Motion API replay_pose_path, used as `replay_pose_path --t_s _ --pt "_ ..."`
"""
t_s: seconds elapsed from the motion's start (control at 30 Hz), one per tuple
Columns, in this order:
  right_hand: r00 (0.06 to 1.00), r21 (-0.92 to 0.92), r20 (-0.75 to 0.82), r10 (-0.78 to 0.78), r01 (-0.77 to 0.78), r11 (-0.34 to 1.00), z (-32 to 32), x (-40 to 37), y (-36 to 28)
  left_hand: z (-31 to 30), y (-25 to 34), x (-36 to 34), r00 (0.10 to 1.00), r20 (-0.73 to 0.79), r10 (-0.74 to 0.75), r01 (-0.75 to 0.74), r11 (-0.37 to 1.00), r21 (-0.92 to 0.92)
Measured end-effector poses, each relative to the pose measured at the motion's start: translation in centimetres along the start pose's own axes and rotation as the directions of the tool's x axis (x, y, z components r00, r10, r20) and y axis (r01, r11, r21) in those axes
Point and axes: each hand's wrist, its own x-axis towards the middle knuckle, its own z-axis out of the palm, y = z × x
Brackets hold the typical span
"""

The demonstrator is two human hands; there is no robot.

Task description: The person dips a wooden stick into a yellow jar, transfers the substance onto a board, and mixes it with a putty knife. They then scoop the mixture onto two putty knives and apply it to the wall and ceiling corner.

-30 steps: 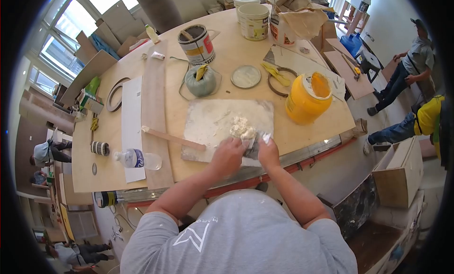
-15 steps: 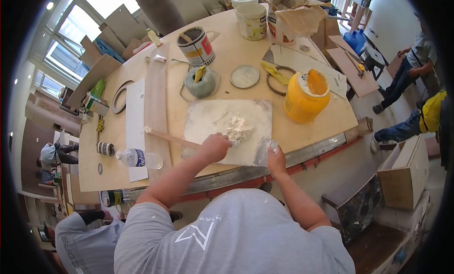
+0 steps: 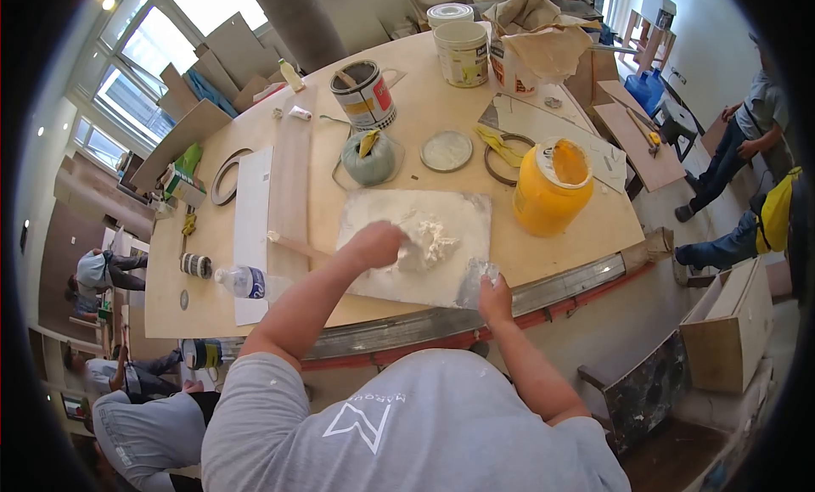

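A square mixing board (image 3: 361,212) lies on the table, smeared with cream paste and carrying a white powdery heap (image 3: 435,240). My left hand (image 3: 376,243) is closed over the board's left half; a greyish blade, apparently a putty knife (image 3: 409,249), shows beside its fingers at the heap, the handle hidden. My right hand (image 3: 494,300) grips the board's near right corner, its thumb on top and whitened with paste. Under my left forearm runs a wooden stick (image 3: 293,245), its near end hidden. A clear water bottle (image 3: 244,282) lies on its side left of that forearm.
Beyond the board stand a yellow tub (image 3: 552,195), an open paint can (image 3: 365,97), a greenish wrapped bundle (image 3: 368,161) and a round lid (image 3: 446,151). White buckets (image 3: 463,59) stand at the back. Metal lengths (image 3: 552,292) run along the near edge. Other people stand left and right.
My left hand has moved up and slightly left over the board, away from the near edge. My right hand stays at the corner. The view has shifted slightly.
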Motion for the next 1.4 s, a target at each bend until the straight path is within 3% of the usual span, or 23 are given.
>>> replay_pose_path --t_s 0.07,0.1,0.2,0.23,0.33,0.4,0.43,0.47,0.53,0.6,0.63,0.67,0.73,0.8,0.87,0.9,0.93,1.03,1.07,1.1,1.2,1.27,1.4 --pt "1.000 -0.009 0.029 0.012 -0.012 1.000 -0.1 0.0 0.1 -0.6 -0.6 1.5 0.980 -0.188 -0.060 0.053 0.998 -0.043" --pt "0.999 -0.023 0.050 0.013 -0.012 1.000 -0.3 -0.1 0.1 0.1 -1.1 2.5 0.960 -0.279 -0.015 -0.002 0.998 -0.062" --pt "1.000 0.004 0.021 -0.019 0.019 1.000 0.1 0.3 0.7 4.3 1.4 2.8 0.999 0.010 -0.041 0.040 0.997 0.062" --pt "1.000 -0.009 0.019 0.012 -0.012 1.000 0.1 0.4 0.6 5.4 1.3 2.1 0.999 -0.025 0.047 -0.046 0.998 0.036" --pt "0.999 -0.034 0.030 0.038 -0.037 0.999 -0.1 0.4 1.0 0.1 1.3 -0.8 0.984 0.136 -0.116 0.127 0.989 -0.072" --pt "0.998 -0.009 0.070 0.005 -0.004 1.000 -0.3 0.3 0.4 2.8 -1.1 -2.4 0.956 -0.191 -0.223 0.169 0.949 -0.266" --pt "0.993 -0.008 0.118 0.011 -0.010 1.000 -0.7 0.1 -0.2 4.3 -1.5 -3.3 0.886 -0.294 -0.360 0.242 0.898 -0.368" --pt "0.994 0.043 0.110 -0.022 0.017 0.999 -0.6 0.3 0.5 5.7 -1.2 -4.6 0.789 -0.383 -0.481 0.283 0.837 -0.469" --pt "0.994 0.171 0.105 -0.032 0.014 0.985 0.2 0.5 0.8 7.0 0.3 -7.7 0.717 -0.189 -0.671 0.425 0.636 -0.644" --pt "0.993 0.310 0.113 0.024 -0.058 0.949 0.2 0.5 0.3 12.3 1.7 -9.2 0.595 -0.095 -0.798 0.395 0.394 -0.830" --pt "0.982 0.340 0.176 0.060 -0.118 0.933 0.0 0.9 0.7 13.4 2.0 -9.5 0.597 -0.026 -0.802 0.442 0.356 -0.823" --pt "0.981 0.265 0.194 -0.004 -0.048 0.963 0.2 1.6 2.0 14.4 2.5 -9.6 0.621 0.050 -0.782 0.483 0.332 -0.811" --pt "0.988 0.155 0.148 -0.034 0.011 0.988 -0.6 2.0 3.8 21.6 2.5 -7.6 0.656 0.068 -0.752 0.327 0.202 -0.923" --pt "0.994 0.114 0.106 -0.009 -0.003 0.994 -0.3 1.3 0.9 24.1 3.3 -4.3 0.604 0.169 -0.779 0.072 -0.158 -0.985" --pt "0.994 0.089 0.107 0.025 -0.035 0.995 -0.7 0.5 -0.1 16.4 5.8 -3.3 0.520 0.477 -0.709 -0.021 -0.569 -0.822" --pt "0.995 0.082 0.098 0.036 -0.044 0.996 -0.5 0.7 0.3 18.3 4.5 -1.8 0.590 0.257 -0.765 0.073 -0.266 -0.961" --pt "0.994 0.076 0.098 0.042 -0.049 0.996 -0.4 0.9 0.5 22.0 1.9 0.1 0.668 0.028 -0.744 0.124 0.075 -0.989" --pt "0.996 0.102 0.083 0.011 -0.019 0.995 -0.3 0.6 0.6 8.9 2.2 1.2 0.604 -0.110 -0.789 0.436 0.443 -0.783" --pt "0.995 0.094 0.096 0.029 -0.038 0.995 -0.4 0.3 0.3 7.1 0.7 1.7 0.722 -0.201 -0.662 0.330 0.584 -0.742" --pt "0.993 0.089 0.107 0.046 -0.056 0.994 -0.7 0.2 -0.3 5.9 0.2 2.6 0.714 -0.370 -0.594 0.299 0.737 -0.606" --pt "0.992 0.095 0.118 0.041 -0.052 0.994 -0.8 0.2 -0.2 2.3 2.7 2.4 0.881 -0.372 -0.292 0.200 0.943 -0.266" --pt "0.995 0.086 0.102 0.017 -0.026 0.996 -0.6 0.5 0.5 3.5 4.3 1.5 0.944 -0.331 0.006 0.002 1.000 0.024" --pt "0.994 0.059 0.097 0.044 -0.050 0.997 -0.6 0.5 0.8 6.6 2.8 0.2 0.999 0.032 0.043 -0.046 0.992 0.117"
